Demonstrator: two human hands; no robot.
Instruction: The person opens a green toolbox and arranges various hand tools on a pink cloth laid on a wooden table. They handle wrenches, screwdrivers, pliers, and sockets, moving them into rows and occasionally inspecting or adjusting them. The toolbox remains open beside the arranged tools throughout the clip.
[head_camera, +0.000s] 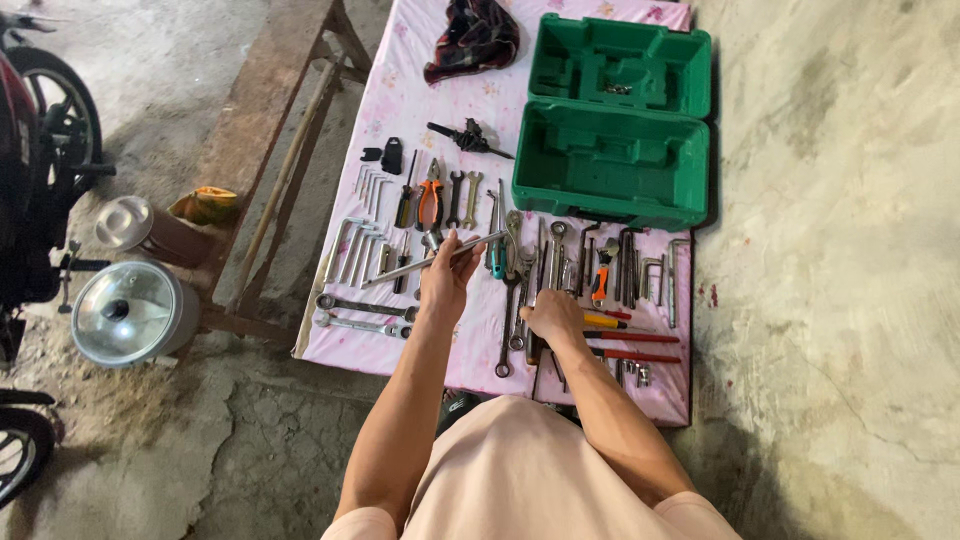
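Head view: open green case (612, 150) beyond left hand (446, 272)

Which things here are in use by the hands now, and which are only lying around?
In use:
- long metal rod, held in left hand
- tools on pink cloth, under right hand

Lying about:
- open green case
- dark rag
- steel pot
- motorbike

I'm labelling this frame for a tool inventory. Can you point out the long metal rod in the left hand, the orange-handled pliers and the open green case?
long metal rod (400, 272), head view, on its bare shaft left of the hand.
orange-handled pliers (430, 205), head view, on the orange handles.
open green case (610, 158), head view, on the lower tray's floor.
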